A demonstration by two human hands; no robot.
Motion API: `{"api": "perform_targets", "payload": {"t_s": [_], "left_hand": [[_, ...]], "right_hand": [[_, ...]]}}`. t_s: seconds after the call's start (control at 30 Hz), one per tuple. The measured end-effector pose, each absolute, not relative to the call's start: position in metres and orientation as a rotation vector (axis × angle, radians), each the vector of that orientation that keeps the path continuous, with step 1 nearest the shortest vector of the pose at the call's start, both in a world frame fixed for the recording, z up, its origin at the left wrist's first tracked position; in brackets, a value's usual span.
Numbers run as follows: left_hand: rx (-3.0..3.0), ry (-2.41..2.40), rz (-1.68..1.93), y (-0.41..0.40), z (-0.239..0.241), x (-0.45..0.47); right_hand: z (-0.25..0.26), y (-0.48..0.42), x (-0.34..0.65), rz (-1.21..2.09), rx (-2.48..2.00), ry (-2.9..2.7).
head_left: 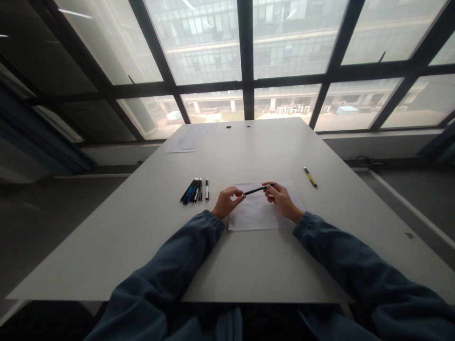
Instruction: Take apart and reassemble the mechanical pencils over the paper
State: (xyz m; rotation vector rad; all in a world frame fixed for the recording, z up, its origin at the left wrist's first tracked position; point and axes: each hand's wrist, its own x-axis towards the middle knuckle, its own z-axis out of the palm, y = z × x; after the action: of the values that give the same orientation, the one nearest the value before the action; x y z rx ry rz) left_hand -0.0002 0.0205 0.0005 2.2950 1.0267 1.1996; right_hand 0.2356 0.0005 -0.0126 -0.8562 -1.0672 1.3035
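Between my two hands a dark pen is held slightly tilted, its right end higher. My left hand pinches the pen's left end between thumb and forefinger. My right hand grips it near the other end, with the fingers curled. Below both hands lies white paper, partly covered by them. Left of my left hand sits a bunch of several dark and blue pens, and a white-and-black pen lies just beside the bunch. A yellow-and-black pen rests alone, beyond my right hand.
The white table carries everything. Printed sheets lie at its far left corner. A small dark round piece and another small dark item are at the far edge. Large windows stand behind it.
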Motion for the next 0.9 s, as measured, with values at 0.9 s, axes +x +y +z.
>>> {"api": "perform_targets", "payload": {"t_s": [0.9], "left_hand": [[2.151,1.022,1.188,0.019,0.002,-0.001]], "right_hand": [[-0.009,-0.002,0.234,1.419,-0.755,-0.857]]}}
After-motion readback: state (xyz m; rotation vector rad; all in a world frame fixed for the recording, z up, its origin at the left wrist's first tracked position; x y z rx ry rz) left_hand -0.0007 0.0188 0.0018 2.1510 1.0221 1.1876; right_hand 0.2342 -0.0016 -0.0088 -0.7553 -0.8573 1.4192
